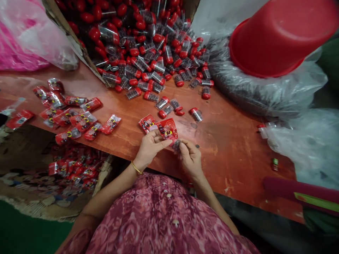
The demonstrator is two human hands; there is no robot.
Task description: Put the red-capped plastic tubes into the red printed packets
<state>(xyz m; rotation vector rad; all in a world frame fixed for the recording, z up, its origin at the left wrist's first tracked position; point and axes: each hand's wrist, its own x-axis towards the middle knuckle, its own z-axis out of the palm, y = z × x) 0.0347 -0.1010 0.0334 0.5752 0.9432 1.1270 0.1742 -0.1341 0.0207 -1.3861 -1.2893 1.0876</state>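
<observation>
My left hand (149,148), thumb on top, pinches a red printed packet (168,128) near the table's front edge. At the packet's lower right corner is a small clear container (176,144) with dark contents, pinched by the fingers of my right hand (190,157). Whether the container is partly inside the packet I cannot tell. Just behind my left hand lies a second red packet (147,123). A few clear tubes with red caps, such as one tube (196,114), lie beyond my hands.
A cardboard box (76,46) on its side spills red-capped tubes (148,67). Filled packets (82,120) lie to the left, above a lower box of packets (76,165). A red bucket (275,38) rests on a plastic bag (249,91) at right. Pink bags (23,38) stand back left.
</observation>
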